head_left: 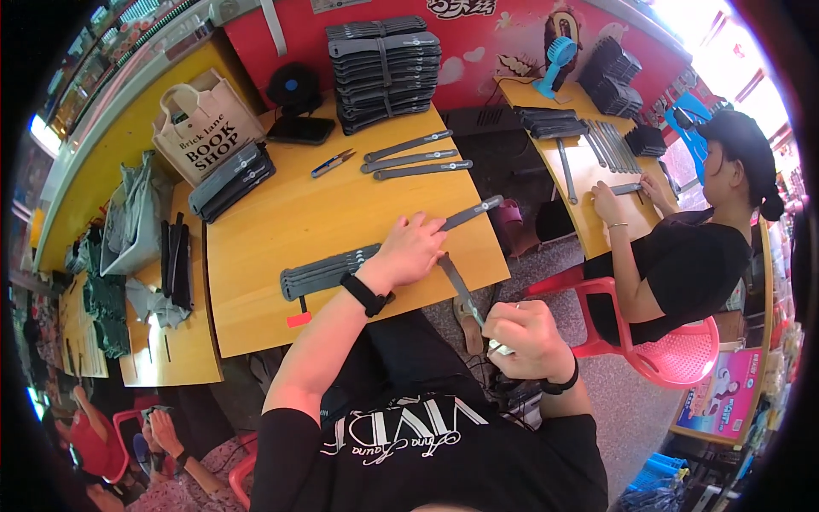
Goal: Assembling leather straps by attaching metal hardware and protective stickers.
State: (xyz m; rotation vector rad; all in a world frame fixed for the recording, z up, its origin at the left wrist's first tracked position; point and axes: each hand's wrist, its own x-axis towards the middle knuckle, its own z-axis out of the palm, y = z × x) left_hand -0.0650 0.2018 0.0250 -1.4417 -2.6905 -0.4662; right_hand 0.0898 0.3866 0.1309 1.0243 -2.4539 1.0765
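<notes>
My left hand [411, 250] lies on the yellow table with its fingers stretched over a dark grey flat strap [472, 213], whose pale-marked end points to the far right. Under and beside that wrist is a fanned row of similar straps [328, 271]. My right hand [525, 339] is closed just off the table's near right edge. A narrow grey strap [459, 282] runs from beside my left thumb down to the right fist, its lower end lighter. Something small and whitish shows below the right fingers; its kind is unclear.
Three straps [418, 156] lie farther back, near blue-handled snips [333, 163]. Behind stand a tall tied strap stack [384, 72], a black phone [300, 130] and a tote bag [209, 124]. At right, a co-worker [682, 230] handles straps at another table [584, 226].
</notes>
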